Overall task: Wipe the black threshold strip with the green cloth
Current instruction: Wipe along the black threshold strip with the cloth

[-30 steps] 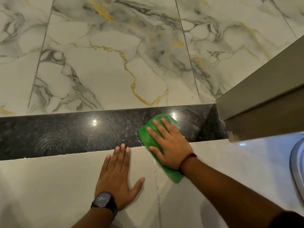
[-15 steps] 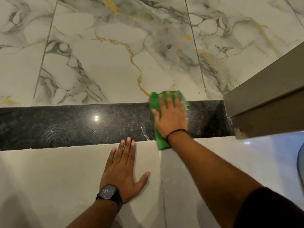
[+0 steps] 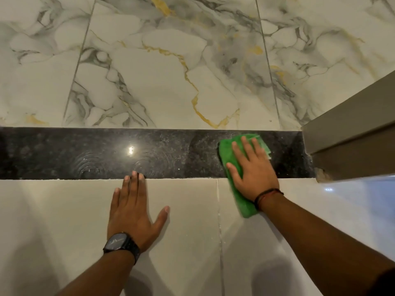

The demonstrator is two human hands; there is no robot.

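Observation:
The black speckled threshold strip runs left to right across the floor between marble tiles and plain beige tiles. Near its right end lies a folded green cloth, half on the strip and half on the beige tile. My right hand presses flat on the cloth with fingers spread, covering most of it. My left hand, with a black watch on the wrist, rests flat on the beige tile, its fingertips touching the strip's near edge. Faint circular wipe marks and a light glare show on the strip's middle.
A brown door frame stands at the strip's right end, close to the cloth. White marble tiles with grey and gold veins lie beyond the strip. Beige tiles with a grout line lie on the near side.
My right hand has slid the cloth to the right along the strip and back toward me, after pushing it to the far edge. My left hand has stayed planted.

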